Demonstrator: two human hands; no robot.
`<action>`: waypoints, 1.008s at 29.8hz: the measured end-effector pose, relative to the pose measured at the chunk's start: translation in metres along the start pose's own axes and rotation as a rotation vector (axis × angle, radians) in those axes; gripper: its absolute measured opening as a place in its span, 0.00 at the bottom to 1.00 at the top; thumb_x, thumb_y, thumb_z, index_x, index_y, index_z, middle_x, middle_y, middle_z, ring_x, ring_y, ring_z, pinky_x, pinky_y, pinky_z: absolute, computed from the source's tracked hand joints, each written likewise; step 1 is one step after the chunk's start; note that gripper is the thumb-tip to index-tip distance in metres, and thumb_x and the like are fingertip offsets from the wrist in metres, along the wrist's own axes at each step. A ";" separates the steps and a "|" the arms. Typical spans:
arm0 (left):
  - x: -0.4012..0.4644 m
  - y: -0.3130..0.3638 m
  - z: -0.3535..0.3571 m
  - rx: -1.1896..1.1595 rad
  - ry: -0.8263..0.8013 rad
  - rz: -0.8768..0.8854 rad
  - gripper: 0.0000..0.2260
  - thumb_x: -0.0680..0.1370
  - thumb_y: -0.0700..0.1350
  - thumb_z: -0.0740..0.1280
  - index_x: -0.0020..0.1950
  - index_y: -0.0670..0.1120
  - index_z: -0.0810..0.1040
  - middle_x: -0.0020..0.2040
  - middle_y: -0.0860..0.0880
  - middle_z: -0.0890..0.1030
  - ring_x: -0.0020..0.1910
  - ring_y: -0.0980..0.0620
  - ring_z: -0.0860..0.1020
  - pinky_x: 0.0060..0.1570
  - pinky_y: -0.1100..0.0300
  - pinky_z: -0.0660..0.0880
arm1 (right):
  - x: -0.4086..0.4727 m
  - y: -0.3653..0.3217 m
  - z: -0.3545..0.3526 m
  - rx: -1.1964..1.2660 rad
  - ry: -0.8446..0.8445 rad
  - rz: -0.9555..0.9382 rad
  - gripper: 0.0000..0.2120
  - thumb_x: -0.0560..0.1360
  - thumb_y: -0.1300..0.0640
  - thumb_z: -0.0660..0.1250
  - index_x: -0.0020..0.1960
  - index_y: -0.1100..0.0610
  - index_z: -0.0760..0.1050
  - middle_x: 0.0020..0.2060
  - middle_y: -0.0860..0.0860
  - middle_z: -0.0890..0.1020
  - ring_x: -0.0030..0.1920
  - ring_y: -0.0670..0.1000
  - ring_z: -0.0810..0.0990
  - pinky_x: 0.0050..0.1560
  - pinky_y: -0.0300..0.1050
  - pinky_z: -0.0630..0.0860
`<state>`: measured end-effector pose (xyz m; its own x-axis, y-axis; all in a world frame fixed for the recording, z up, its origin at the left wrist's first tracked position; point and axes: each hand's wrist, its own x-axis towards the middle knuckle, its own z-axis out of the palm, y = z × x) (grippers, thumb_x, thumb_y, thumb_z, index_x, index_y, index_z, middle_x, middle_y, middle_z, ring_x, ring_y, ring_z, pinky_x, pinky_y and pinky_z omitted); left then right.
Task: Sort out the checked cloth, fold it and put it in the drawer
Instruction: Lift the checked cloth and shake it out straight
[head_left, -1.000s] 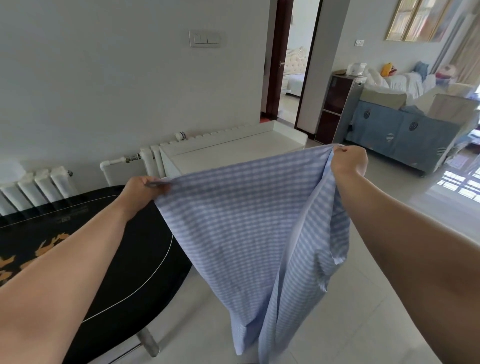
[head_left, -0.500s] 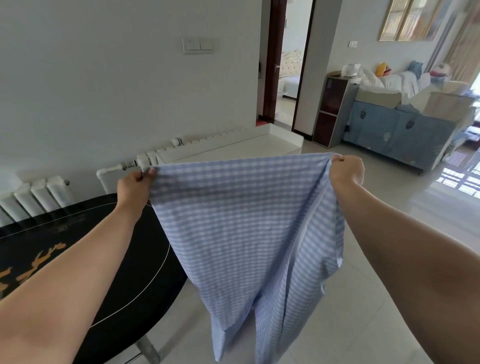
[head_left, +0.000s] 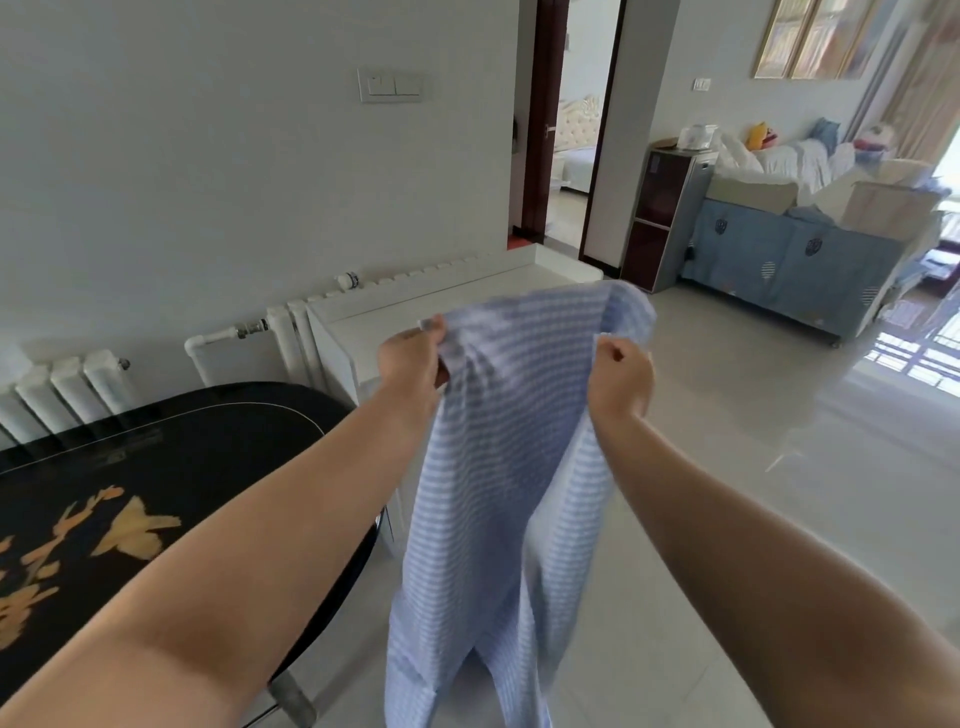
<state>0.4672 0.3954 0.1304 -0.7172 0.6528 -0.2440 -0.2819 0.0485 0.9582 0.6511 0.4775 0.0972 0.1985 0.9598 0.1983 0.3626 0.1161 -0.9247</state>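
A blue-and-white checked cloth (head_left: 498, 493) hangs in the air in front of me, bunched at the top and trailing down past the frame's bottom edge. My left hand (head_left: 413, 361) pinches its upper left edge. My right hand (head_left: 621, 376) grips its upper right edge, fist closed. The two hands are close together, about a cloth's fold apart. Behind the cloth stands a white cabinet (head_left: 395, 317) against the wall; no drawer front shows.
A black oval table (head_left: 156, 467) with gold decoration lies at lower left, right beside my left arm. White radiators (head_left: 62, 387) line the wall. A blue sideboard (head_left: 789, 270) and a dark narrow cabinet (head_left: 662, 223) stand far right. Pale tiled floor (head_left: 753, 441) spreads to the right.
My hands have come together from a wide spread, so the cloth that was stretched flat now sags and doubles between them. The top edge has dropped lower.
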 end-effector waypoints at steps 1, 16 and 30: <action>-0.010 -0.001 0.010 0.039 -0.021 0.032 0.13 0.76 0.52 0.69 0.35 0.47 0.76 0.38 0.45 0.79 0.38 0.47 0.78 0.44 0.52 0.79 | -0.012 -0.003 0.004 0.076 -0.013 0.002 0.17 0.79 0.53 0.59 0.31 0.52 0.70 0.44 0.56 0.78 0.35 0.46 0.70 0.39 0.43 0.68; -0.079 -0.048 0.012 0.226 -0.485 0.368 0.11 0.83 0.40 0.56 0.57 0.42 0.78 0.52 0.45 0.83 0.53 0.51 0.82 0.48 0.63 0.80 | -0.096 -0.025 0.010 0.401 -0.099 0.002 0.10 0.77 0.52 0.66 0.43 0.56 0.83 0.41 0.53 0.84 0.40 0.48 0.81 0.43 0.43 0.77; -0.079 -0.025 -0.024 0.457 -0.431 0.789 0.10 0.74 0.36 0.68 0.47 0.51 0.79 0.52 0.56 0.75 0.51 0.52 0.79 0.54 0.52 0.78 | -0.119 -0.046 -0.027 0.519 -0.397 0.081 0.11 0.74 0.58 0.70 0.34 0.53 0.83 0.29 0.49 0.82 0.33 0.45 0.80 0.37 0.36 0.75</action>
<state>0.5153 0.3243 0.1222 -0.2763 0.8367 0.4729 0.5101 -0.2894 0.8100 0.6354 0.3508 0.1248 -0.1805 0.9805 0.0781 -0.1453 0.0519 -0.9880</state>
